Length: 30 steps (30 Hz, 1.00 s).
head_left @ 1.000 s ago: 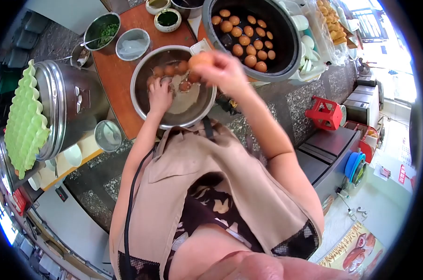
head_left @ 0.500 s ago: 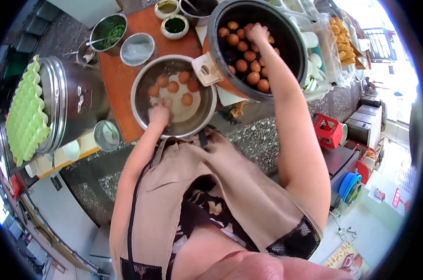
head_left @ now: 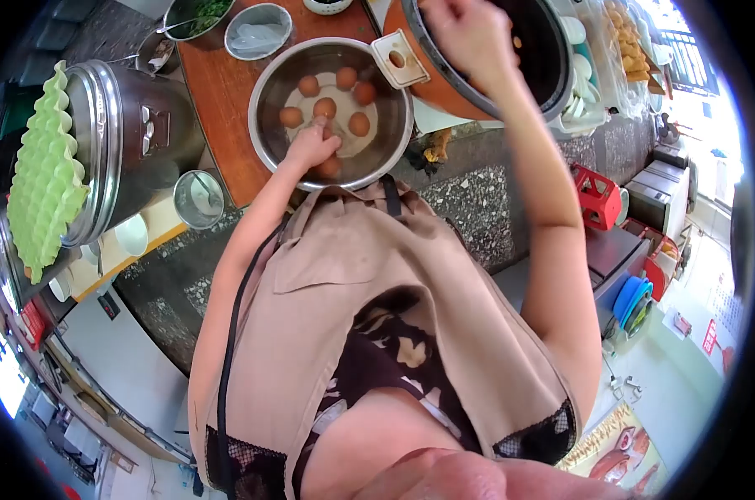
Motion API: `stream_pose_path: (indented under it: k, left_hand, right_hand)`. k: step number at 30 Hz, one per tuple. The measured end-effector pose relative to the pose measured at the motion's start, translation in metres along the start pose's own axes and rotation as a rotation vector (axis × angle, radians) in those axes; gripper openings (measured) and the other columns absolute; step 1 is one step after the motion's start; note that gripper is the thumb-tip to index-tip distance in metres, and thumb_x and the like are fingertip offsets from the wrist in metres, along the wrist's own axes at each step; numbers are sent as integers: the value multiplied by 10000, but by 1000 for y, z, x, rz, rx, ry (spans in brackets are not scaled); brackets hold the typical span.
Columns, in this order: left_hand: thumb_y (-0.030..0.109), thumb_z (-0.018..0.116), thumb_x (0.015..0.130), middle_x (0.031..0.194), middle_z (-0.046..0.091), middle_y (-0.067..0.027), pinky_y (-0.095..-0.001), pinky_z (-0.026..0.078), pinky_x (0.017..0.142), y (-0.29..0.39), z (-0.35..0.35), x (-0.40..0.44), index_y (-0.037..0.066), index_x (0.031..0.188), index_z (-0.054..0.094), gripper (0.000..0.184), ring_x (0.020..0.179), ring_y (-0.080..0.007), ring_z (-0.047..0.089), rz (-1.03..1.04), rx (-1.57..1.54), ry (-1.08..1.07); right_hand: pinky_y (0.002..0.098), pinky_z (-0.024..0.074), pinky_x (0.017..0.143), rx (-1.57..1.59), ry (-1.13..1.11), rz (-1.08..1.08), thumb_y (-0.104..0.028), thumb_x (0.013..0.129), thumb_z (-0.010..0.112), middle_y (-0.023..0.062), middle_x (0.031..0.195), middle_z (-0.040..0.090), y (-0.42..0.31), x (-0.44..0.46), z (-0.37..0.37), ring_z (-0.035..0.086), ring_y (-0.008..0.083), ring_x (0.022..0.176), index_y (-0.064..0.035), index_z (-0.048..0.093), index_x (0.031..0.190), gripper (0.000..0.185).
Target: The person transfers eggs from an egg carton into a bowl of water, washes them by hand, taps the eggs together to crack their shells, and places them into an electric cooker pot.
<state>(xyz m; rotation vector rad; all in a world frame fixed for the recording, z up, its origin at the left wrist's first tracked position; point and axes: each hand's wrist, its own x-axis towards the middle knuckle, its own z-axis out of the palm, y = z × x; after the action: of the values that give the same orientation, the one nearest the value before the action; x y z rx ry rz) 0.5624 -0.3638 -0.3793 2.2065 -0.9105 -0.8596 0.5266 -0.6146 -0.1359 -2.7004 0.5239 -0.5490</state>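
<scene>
My left hand (head_left: 314, 147) is inside a steel bowl (head_left: 387, 143) holding water and several brown eggs (head_left: 359, 124). Its fingers are apart, one reaching to an egg (head_left: 325, 107), while another egg (head_left: 327, 167) lies partly beneath the hand. Over the near left part of a big dark-rimmed pot (head_left: 446, 82) is my right hand (head_left: 472, 40), blurred, with its fingers curled in. Whatever those fingers hold is hidden. Most of the pot's contents are out of sight behind the hand and rim.
Left of the bowl stand a plastic-lined bowl (head_left: 259, 32) and a bowl of chopped greens (head_left: 198, 15) on the brown table (head_left: 219, 108). A green egg tray (head_left: 48, 183) rests on a large steel pot (head_left: 135, 133). A red stool (head_left: 595, 197) is at right.
My right hand went from above the bowl with an egg into the pot, then back toward its near left rim. My left hand shifted among the eggs. The camera view has also shifted.
</scene>
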Motion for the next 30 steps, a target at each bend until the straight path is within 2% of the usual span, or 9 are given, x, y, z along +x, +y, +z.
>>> stream_pose_path:
  k: [2, 5, 10, 14, 16, 21, 24, 27, 30]
  left_hand:
    - [318, 530, 790, 950, 638, -237, -473, 467, 846, 0, -6, 3, 74, 1051, 596, 363, 922, -417, 597, -8, -37, 29]
    - [302, 500, 806, 951, 636, -241, -470, 467, 853, 7, -18, 5, 83, 983, 645, 317, 930, -410, 598, -136, 103, 8]
    - [240, 513, 805, 981, 636, -222, -460, 464, 863, -12, -9, 8, 98, 956, 688, 271, 948, -394, 596, -103, 109, -36]
    - [146, 541, 813, 935, 645, -212, -436, 452, 881, -19, -3, 6, 92, 954, 688, 211, 1015, -358, 567, 96, -16, -94]
    - [135, 564, 799, 936, 644, -207, -442, 457, 873, -20, 0, -4, 102, 991, 669, 221, 1023, -350, 568, 159, 206, -20]
    - [126, 620, 757, 961, 642, -186, -448, 474, 844, -17, 4, -4, 121, 1090, 598, 333, 1021, -327, 586, 103, 457, -72]
    - [259, 642, 753, 972, 652, -172, -444, 499, 803, 6, -11, -4, 115, 1100, 595, 379, 961, -333, 617, -21, 521, -255]
    - [380, 564, 796, 1024, 646, -178, -448, 495, 814, 14, -7, 1, 94, 963, 677, 350, 964, -335, 614, -157, 560, -285]
    - [337, 542, 815, 1019, 642, -196, -455, 492, 806, 10, -6, -2, 66, 903, 682, 317, 959, -357, 609, -34, 529, -167]
  right_hand:
    - [410, 496, 619, 93, -145, -65, -259, 822, 576, 122, 679, 620, -30, -52, 36, 619, 313, 666, -55, 587, 742, 219]
    - [444, 503, 702, -35, -568, -46, -197, 803, 570, 187, 938, 586, -24, -121, 131, 611, 346, 828, -58, 615, 861, 158]
    - [478, 482, 846, -144, -801, 102, -117, 809, 536, 227, 1230, 408, -1, -157, 200, 481, 409, 1099, -87, 609, 1017, 222]
    - [477, 475, 863, -78, -907, 137, -132, 821, 526, 230, 1277, 362, 14, -166, 222, 444, 428, 1141, -96, 602, 1029, 224]
    - [468, 481, 852, -150, -585, 62, -115, 832, 505, 229, 1299, 371, 12, -175, 233, 459, 441, 1134, -109, 601, 1045, 234]
    - [488, 461, 868, 56, -679, 379, -126, 826, 490, 256, 1180, 494, 5, -163, 215, 545, 438, 1035, -69, 571, 1049, 244]
    - [466, 471, 863, 95, -709, 443, -192, 804, 508, 252, 1058, 590, 4, -155, 202, 580, 405, 1003, -56, 579, 1038, 279]
    - [447, 488, 844, 107, -669, 467, -253, 772, 529, 247, 957, 634, 6, -155, 205, 606, 390, 957, -45, 611, 988, 312]
    - [443, 500, 820, 168, -678, 461, -272, 753, 546, 247, 899, 641, 7, -157, 213, 618, 387, 918, -46, 644, 943, 311]
